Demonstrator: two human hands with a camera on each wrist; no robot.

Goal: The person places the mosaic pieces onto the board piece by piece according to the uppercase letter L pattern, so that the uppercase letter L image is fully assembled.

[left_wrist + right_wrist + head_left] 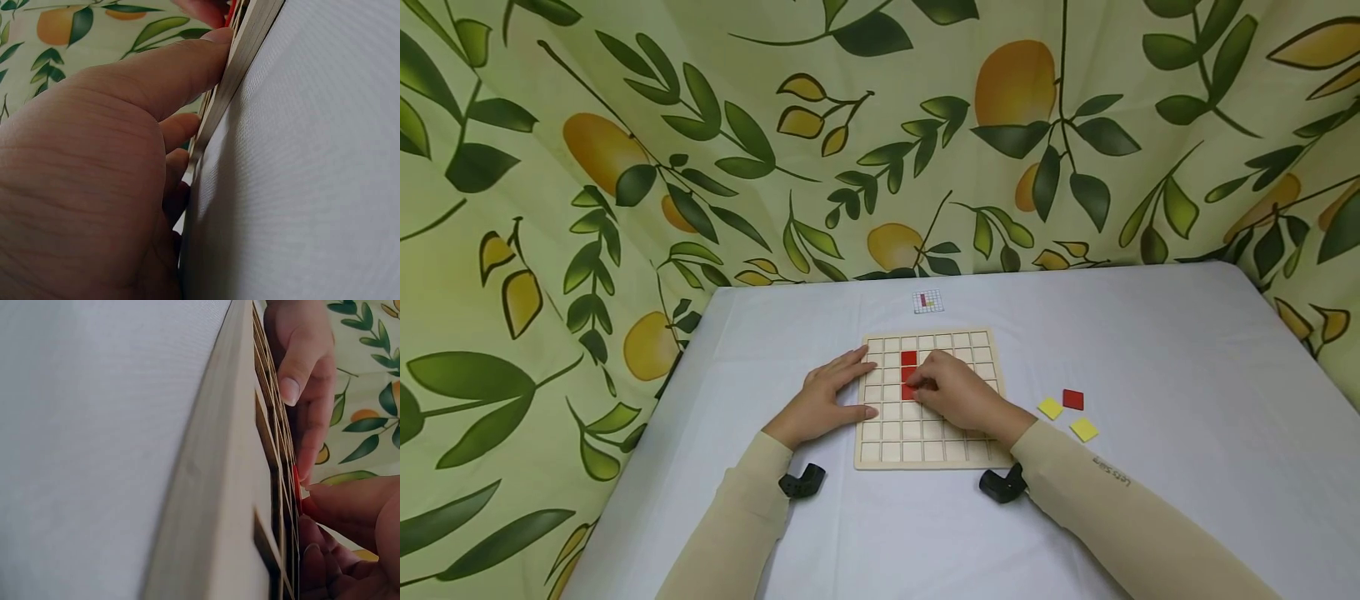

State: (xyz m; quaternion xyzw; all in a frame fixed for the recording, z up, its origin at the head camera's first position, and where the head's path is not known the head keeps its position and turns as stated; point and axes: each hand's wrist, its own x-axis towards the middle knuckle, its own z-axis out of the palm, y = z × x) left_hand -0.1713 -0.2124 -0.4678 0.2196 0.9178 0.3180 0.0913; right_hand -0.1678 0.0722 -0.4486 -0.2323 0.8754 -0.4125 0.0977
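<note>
Three red tiles (909, 374) in column, long axis toward curtain (880, 133).

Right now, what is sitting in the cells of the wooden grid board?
Red tiles fill a short column in the board; the right hand pinches the lowest one. Cells beneath that hand are hidden; other visible cells look bare.

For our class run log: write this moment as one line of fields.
left hand: rests flat on square wooden grid board | right hand: fingers pinch red square tile in board cell | loose: two yellow square tiles, one red
</note>
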